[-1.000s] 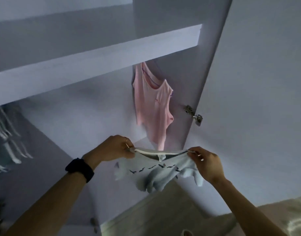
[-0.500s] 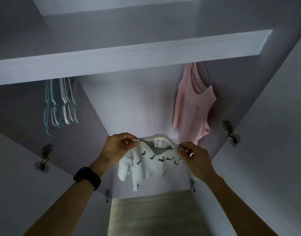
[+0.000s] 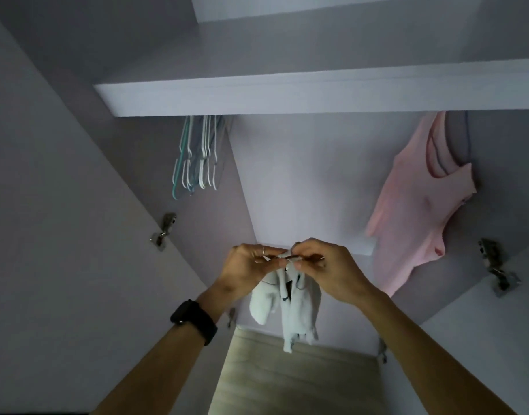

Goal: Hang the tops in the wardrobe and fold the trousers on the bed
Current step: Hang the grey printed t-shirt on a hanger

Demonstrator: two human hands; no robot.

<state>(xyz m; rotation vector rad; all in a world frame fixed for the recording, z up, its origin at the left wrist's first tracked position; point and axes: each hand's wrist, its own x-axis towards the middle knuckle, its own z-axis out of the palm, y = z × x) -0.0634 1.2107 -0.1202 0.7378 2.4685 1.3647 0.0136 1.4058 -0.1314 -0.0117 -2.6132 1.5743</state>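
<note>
White top (image 3: 287,307): we list one small, pale garment with a few dark marks. It hangs bunched and narrow beneath both hands, in front of the open wardrobe (image 3: 302,181) and above the floor.
Left hand (image 3: 251,265): fingers curled, pinching the upper edge of the white top. Its fingertips almost meet those of the other hand.
Right hand (image 3: 323,268): thumb and fingers pinched on the same upper edge, just beside the left hand. A thin pale strip shows between its fingers. We cannot tell whether this is a hanger or the neckline.
Pink top (image 3: 416,211): we record a sleeveless garment hanging inside the wardrobe at the right, under the shelf and close to the right side wall.
Hangers (image 3: 197,157): a bunch of bare ones, white and teal, hanging close together at the left under the shelf, well apart from the pink top.
Shelf (image 3: 317,94): a pale board spanning the wardrobe above the hanging space.
Watch (image 3: 194,320): a dark band on the left wrist.
Ring (image 3: 262,251): a thin band on one finger of the left hand.
Hinges: we count one metal hinge on the left door (image 3: 164,232) and one on the right door (image 3: 496,271). Both doors stand open.
Floor (image 3: 287,378): light wood, seen at the bottom between the forearms.
</note>
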